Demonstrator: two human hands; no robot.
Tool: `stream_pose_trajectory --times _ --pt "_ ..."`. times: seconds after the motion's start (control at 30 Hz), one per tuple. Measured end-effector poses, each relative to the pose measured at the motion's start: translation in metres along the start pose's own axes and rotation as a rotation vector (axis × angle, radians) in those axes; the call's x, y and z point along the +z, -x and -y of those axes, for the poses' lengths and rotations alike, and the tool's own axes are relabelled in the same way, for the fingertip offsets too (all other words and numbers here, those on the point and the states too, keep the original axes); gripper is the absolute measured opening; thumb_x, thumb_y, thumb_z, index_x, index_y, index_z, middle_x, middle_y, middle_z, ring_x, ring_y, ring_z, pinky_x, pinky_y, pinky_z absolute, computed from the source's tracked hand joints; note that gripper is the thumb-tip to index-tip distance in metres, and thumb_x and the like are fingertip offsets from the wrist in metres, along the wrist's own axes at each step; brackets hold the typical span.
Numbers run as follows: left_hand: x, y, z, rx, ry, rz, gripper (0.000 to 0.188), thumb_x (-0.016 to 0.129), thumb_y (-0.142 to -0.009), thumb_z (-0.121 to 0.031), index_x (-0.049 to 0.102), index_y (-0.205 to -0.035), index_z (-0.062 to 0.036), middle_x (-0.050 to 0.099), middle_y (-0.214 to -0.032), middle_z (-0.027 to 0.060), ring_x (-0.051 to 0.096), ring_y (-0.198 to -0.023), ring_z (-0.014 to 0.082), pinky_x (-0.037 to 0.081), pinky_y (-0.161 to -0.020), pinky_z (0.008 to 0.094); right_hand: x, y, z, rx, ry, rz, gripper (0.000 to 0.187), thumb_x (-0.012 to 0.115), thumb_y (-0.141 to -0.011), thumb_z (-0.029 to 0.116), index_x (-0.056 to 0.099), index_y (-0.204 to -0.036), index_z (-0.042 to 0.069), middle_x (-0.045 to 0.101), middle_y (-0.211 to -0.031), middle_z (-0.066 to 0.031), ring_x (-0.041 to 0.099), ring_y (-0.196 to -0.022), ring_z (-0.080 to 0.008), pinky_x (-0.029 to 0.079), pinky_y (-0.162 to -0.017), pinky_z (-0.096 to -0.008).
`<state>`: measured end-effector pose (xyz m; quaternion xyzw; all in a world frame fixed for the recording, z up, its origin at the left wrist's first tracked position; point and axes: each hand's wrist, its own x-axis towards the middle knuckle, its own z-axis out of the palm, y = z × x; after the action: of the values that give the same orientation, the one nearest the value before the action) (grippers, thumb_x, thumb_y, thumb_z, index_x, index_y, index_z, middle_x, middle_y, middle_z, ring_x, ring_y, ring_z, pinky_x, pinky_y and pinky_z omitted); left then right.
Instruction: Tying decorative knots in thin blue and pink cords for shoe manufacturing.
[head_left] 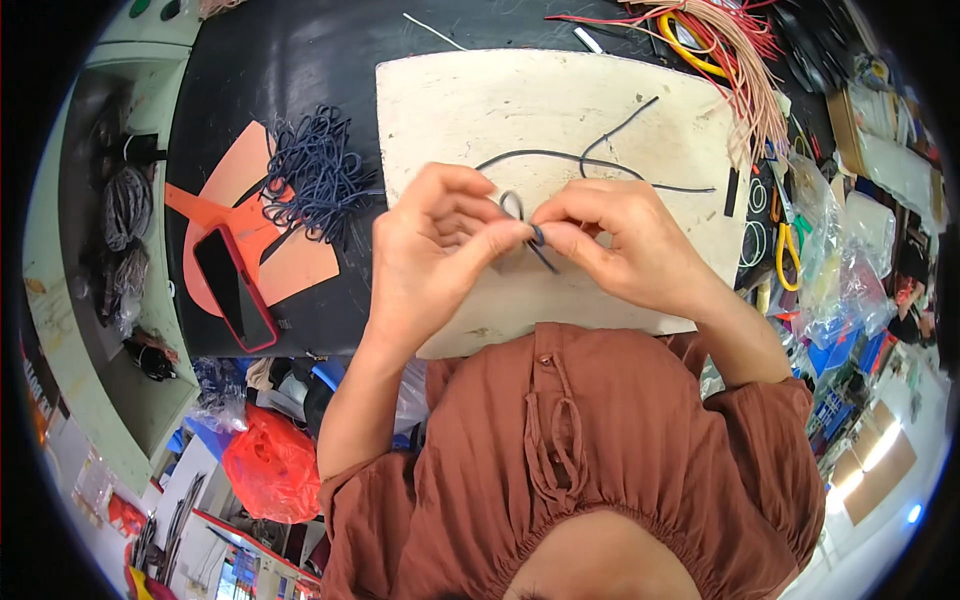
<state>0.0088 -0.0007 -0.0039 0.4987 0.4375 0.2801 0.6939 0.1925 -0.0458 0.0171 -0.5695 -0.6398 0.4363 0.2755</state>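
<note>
Both hands meet over a pale board (440,100), working one dark blue cord (535,154). My left hand (437,235) pinches the cord between thumb and fingers, with a small loop standing up beside the fingertips. Close by on the right, my right hand (620,235) pinches the same cord at a small knot or wrap. A short end hangs below the fingertips. Beyond the hands, the cord's long ends lie curved and crossing on the board. A tangled heap of dark blue cord (315,170) lies left of the board.
Orange and peach card pieces (310,268) lie under the heap, with a red-cased phone (235,285) on them. Pink and red cords (740,70) and yellow-handled scissors (690,45) are at the far right. More yellow-handled scissors (788,255) lie by plastic bags (840,270).
</note>
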Motion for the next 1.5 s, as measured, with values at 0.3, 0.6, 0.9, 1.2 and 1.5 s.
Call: stream_pose_trajectory --times 0.3,0.6,0.9,1.2,1.5 --pt "-0.006 -0.002 0.0 -0.057 0.275 0.039 0.012 0.06 -0.084 -0.006 0.058 -0.092 0.0036 0.064 -0.085 0.0106 0.063 -0.075 0.0153 0.051 -0.067 0.0241 0.0 0.001 0.0 0.082 -0.195 -0.077 0.011 0.056 -0.083 0.007 0.058 -0.085 -0.003 0.059 -0.075 -0.0091 0.057 -0.067 -0.0144 0.047 -0.06 -0.0261" --pt "-0.001 0.0 -0.005 0.355 -0.387 -0.014 0.01 0.064 -0.079 -0.002 0.065 -0.087 0.0047 0.065 -0.079 0.0111 0.063 -0.071 0.0148 0.048 -0.064 0.022 0.005 -0.001 -0.014 0.15 -0.271 -0.254 0.018 0.062 -0.081 0.013 0.062 -0.092 -0.002 0.064 -0.076 -0.0097 0.06 -0.065 -0.0129 0.048 -0.06 -0.0245" --pt "0.002 0.0 -0.004 -0.193 0.273 0.078 0.016 0.061 -0.084 -0.006 0.06 -0.094 0.0065 0.064 -0.087 0.0127 0.065 -0.073 0.0173 0.053 -0.065 0.0228 -0.001 -0.007 -0.002 0.109 -0.325 -0.229 0.017 0.068 -0.076 0.01 0.065 -0.09 -0.001 0.066 -0.077 -0.0073 0.061 -0.068 -0.0089 0.048 -0.062 -0.022" --pt "0.005 0.001 -0.001 -0.225 0.305 0.031 0.016 0.062 -0.083 -0.006 0.06 -0.095 0.005 0.064 -0.082 0.0104 0.063 -0.067 0.0122 0.051 -0.062 0.02 0.006 -0.007 -0.004 -0.055 -0.136 -0.289 0.014 0.068 -0.074 0.008 0.066 -0.087 0.002 0.066 -0.079 -0.0086 0.064 -0.069 -0.0138 0.05 -0.062 -0.0243" --pt "0.009 0.005 0.001 -0.108 0.128 -0.033 0.014 0.061 -0.083 -0.003 0.061 -0.093 0.0052 0.063 -0.076 0.0072 0.058 -0.061 0.0086 0.045 -0.056 0.0184 0.004 -0.006 -0.014 -0.142 0.125 -0.176 0.008 0.061 -0.079 0.008 0.063 -0.085 0.004 0.064 -0.077 -0.009 0.062 -0.068 -0.0222 0.048 -0.06 -0.028"
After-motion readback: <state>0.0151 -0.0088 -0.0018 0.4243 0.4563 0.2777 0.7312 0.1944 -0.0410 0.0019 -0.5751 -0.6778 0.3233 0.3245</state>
